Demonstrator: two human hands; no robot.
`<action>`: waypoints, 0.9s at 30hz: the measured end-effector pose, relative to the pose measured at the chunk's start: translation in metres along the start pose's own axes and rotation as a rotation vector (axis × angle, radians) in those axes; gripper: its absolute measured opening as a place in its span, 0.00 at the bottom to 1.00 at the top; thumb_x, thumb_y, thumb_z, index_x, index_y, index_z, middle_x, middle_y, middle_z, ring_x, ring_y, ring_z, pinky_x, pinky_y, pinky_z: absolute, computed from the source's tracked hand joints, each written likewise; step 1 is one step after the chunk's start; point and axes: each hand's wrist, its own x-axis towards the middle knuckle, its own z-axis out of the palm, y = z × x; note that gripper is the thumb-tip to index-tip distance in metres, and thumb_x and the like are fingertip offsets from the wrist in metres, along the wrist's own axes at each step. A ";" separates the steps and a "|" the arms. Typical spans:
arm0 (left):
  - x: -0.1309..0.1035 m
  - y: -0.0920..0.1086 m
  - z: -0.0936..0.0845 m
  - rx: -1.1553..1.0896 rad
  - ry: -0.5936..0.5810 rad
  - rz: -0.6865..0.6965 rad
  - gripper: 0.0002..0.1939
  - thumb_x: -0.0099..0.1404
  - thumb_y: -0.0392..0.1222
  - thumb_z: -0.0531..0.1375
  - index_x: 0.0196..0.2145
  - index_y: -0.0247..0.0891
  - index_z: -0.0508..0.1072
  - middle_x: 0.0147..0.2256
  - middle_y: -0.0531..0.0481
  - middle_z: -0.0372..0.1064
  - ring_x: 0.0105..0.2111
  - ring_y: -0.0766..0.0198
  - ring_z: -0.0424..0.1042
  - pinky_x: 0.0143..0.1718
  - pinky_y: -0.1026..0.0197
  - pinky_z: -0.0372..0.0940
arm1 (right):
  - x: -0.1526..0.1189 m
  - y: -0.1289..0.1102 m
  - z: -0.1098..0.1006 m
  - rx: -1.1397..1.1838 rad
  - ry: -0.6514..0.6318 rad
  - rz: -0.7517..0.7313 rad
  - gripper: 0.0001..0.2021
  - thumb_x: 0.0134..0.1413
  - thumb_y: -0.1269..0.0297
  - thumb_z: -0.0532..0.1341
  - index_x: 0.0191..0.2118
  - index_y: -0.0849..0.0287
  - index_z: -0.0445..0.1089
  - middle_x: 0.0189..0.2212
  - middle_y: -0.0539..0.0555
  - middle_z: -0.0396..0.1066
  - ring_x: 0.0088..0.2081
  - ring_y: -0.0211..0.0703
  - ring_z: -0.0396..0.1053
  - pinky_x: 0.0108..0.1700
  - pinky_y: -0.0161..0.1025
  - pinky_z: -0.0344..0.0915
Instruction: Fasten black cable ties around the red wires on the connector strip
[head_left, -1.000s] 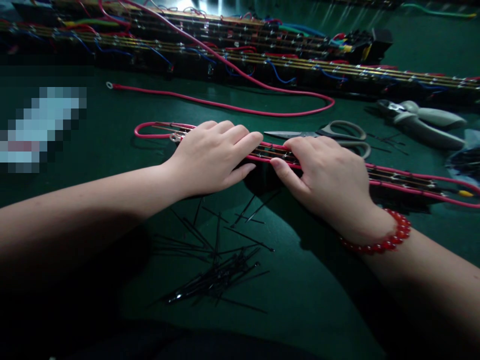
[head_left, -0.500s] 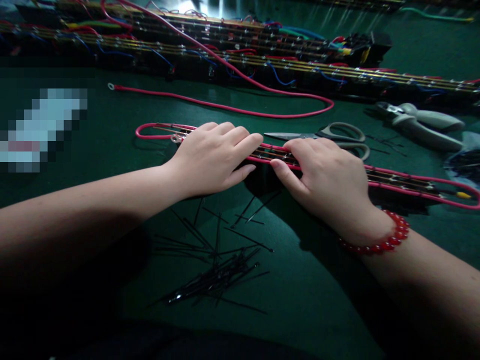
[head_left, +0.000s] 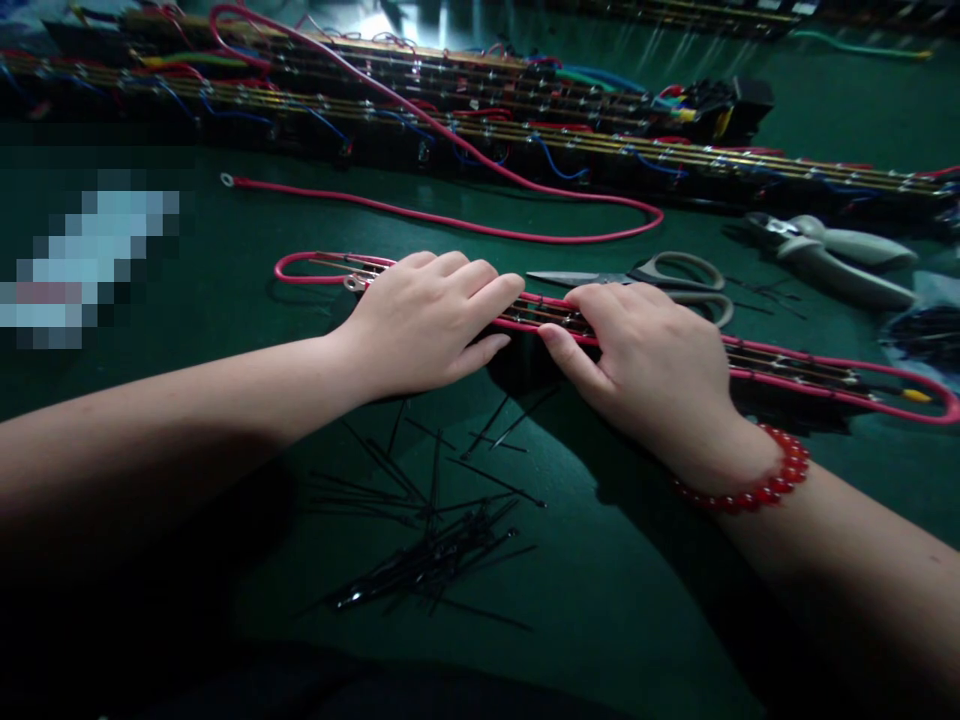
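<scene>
A long narrow black strip with metal rails (head_left: 795, 365) lies across the green table, slanting down to the right. A red cable (head_left: 889, 412) runs along both its sides, looping at each end, and black ties bind it in places. Over the strip's left half, my left hand (head_left: 431, 320) is closed from above, fingers bent over the far side. My right hand (head_left: 652, 350) grips it just right of the middle, thumb on the near edge; a red bead bracelet circles that wrist. A ring terminal (head_left: 354, 284) shows left of my left hand. My palms hide the covered parts.
Scissors (head_left: 675, 270) lie behind my right hand, with cutting pliers (head_left: 832, 250) farther right. Loose black cable ties (head_left: 427, 560) are heaped in front. Behind, a loose red cable (head_left: 450, 220) curves before long wired strips (head_left: 585, 140). A blurred-out patch (head_left: 97, 250) is at left.
The view has shifted slightly. Both hands keep the same grip and place on the strip.
</scene>
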 end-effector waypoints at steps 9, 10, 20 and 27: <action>0.001 0.000 -0.001 0.022 0.003 0.014 0.20 0.73 0.49 0.53 0.56 0.35 0.67 0.50 0.40 0.73 0.48 0.49 0.73 0.47 0.51 0.65 | -0.001 0.002 0.001 -0.010 0.005 -0.007 0.28 0.71 0.44 0.44 0.44 0.62 0.72 0.39 0.64 0.77 0.40 0.56 0.71 0.35 0.45 0.58; 0.001 0.000 -0.001 0.025 0.007 0.013 0.20 0.74 0.49 0.52 0.56 0.34 0.67 0.50 0.40 0.73 0.48 0.49 0.73 0.47 0.51 0.65 | -0.001 0.002 0.002 -0.013 0.006 -0.010 0.28 0.71 0.45 0.44 0.44 0.62 0.72 0.39 0.64 0.78 0.40 0.56 0.71 0.35 0.45 0.58; -0.001 -0.001 -0.001 -0.033 0.149 0.038 0.15 0.73 0.44 0.52 0.52 0.37 0.70 0.51 0.43 0.72 0.51 0.49 0.72 0.50 0.46 0.67 | -0.001 0.003 0.004 -0.017 0.013 -0.019 0.30 0.72 0.44 0.43 0.45 0.63 0.73 0.41 0.63 0.78 0.41 0.55 0.73 0.35 0.44 0.59; -0.005 -0.004 -0.006 -0.045 0.304 0.282 0.10 0.73 0.41 0.53 0.48 0.43 0.72 0.46 0.51 0.74 0.48 0.56 0.72 0.50 0.49 0.67 | -0.002 0.002 0.003 -0.035 0.018 -0.014 0.29 0.71 0.44 0.43 0.42 0.63 0.72 0.38 0.62 0.77 0.40 0.56 0.73 0.34 0.44 0.57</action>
